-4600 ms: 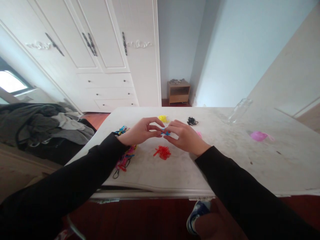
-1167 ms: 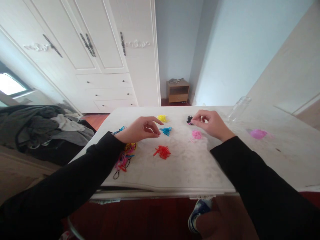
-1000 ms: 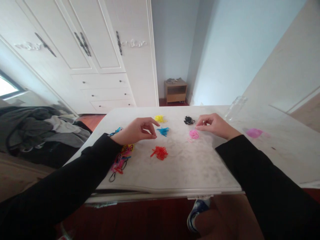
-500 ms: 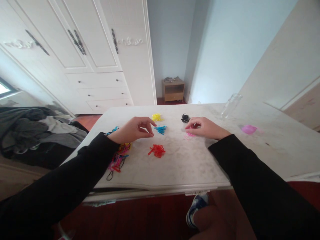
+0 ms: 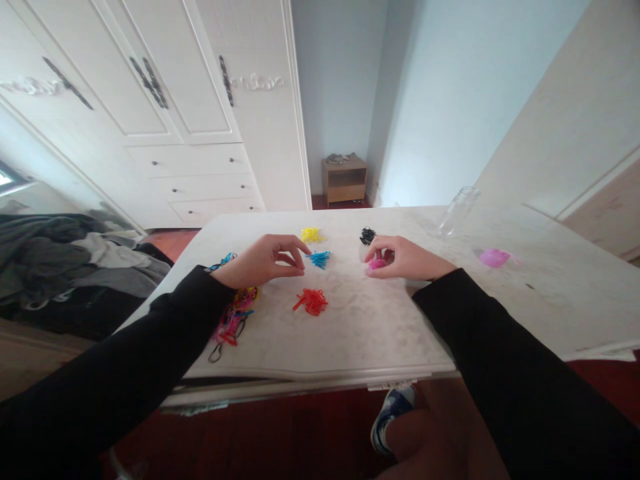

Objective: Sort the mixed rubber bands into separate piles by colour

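Observation:
My left hand (image 5: pixel 273 260) hovers over the left part of the table, thumb and forefinger apart with nothing visible between them. Its forefinger is close to a small pile of blue rubber bands (image 5: pixel 320 259). My right hand (image 5: pixel 403 257) has its fingers closed around pink rubber bands (image 5: pixel 378 265), partly hidden by the fingers. Just behind that hand lies a black pile of rubber bands (image 5: pixel 367 235). A yellow pile (image 5: pixel 311 235) sits farther back, and a red pile (image 5: pixel 313 302) is nearer me. Mixed-colour bands (image 5: pixel 233 317) lie partly beneath my left forearm.
On the white table (image 5: pixel 370 327), a clear glass bottle (image 5: pixel 457 212) stands at the back right, with a pink, soft-looking object (image 5: pixel 495 258) near it. Clothes (image 5: pixel 100 257) are heaped left of the table. Beyond stand a white wardrobe (image 5: pixel 200 160) and a small wooden cabinet (image 5: pixel 345 180).
My right fingers have drawn in around the pink bands, which now look more bunched. My left hand keeps its pose by the blue pile. The whole view has shifted slightly.

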Demonstrator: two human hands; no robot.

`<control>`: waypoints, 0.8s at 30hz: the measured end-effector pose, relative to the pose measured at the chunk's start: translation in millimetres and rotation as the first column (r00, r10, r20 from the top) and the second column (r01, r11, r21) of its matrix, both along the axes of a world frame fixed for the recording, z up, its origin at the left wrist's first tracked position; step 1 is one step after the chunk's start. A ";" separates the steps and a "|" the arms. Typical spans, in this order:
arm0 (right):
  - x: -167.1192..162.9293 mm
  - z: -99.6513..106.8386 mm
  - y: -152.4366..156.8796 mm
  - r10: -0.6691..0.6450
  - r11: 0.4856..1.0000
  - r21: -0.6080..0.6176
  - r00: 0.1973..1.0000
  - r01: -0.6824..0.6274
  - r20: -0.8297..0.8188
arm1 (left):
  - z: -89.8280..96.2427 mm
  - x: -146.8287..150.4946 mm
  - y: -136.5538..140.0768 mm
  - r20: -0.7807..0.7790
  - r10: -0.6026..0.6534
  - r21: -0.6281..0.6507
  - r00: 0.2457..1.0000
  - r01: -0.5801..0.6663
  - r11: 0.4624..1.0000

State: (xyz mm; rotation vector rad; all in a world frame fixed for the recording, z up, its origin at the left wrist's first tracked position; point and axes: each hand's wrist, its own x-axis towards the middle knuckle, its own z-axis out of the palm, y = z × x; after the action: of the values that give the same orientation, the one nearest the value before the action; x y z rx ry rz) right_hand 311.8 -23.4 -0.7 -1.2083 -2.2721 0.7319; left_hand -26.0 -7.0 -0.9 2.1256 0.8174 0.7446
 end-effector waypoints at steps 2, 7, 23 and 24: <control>0.1 -0.7 1.4 -0.032 0.998 0.046 0.998 0.034 -0.047 | 0.5 0.1 0.2 0.014 0.022 0.021 1.000 -0.022 1.000; -1.6 -4.0 4.2 -0.063 0.980 0.182 0.989 0.087 -0.132 | 2.2 0.5 -0.9 0.048 0.047 0.003 0.998 -0.048 0.999; -60.1 3.3 -28.6 0.252 0.819 0.478 0.947 -0.317 0.198 | 6.9 8.4 -8.5 0.192 0.138 -0.063 0.972 -0.128 0.990; -60.9 3.4 -29.3 0.263 0.808 0.482 0.940 -0.337 0.216 | 7.2 8.7 -8.7 0.197 0.138 -0.060 0.971 -0.128 0.990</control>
State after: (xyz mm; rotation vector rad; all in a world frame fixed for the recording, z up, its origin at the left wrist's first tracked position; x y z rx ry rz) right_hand 251.0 -52.7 2.7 -0.6661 -2.5776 0.1062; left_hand -17.3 -15.7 6.3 1.9312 0.8647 0.9836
